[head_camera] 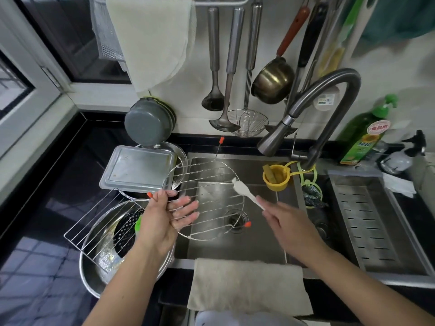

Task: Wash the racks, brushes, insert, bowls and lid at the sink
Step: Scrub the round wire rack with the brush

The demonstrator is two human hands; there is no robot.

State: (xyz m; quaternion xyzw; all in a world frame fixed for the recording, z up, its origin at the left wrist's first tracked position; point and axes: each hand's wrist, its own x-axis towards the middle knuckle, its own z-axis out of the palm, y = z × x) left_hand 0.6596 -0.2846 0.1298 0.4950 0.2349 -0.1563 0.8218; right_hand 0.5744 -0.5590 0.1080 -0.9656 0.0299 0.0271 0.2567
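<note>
A round wire rack (207,196) is hanging over the sink (235,245), with the drain (236,220) lying beneath it. A rectangular rack (103,229) is lying on a bowl (94,274) left of the sink; a tray (138,170) is sitting farther back. The faucet (313,114) is standing far right.

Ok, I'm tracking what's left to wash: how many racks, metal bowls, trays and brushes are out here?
Racks: 2, round rack and rectangular rack
Metal bowls: 2, large bowl and bowl under the tray
Trays: 1, tray
Brushes: 1 for certain, white brush
Total: 6
</note>
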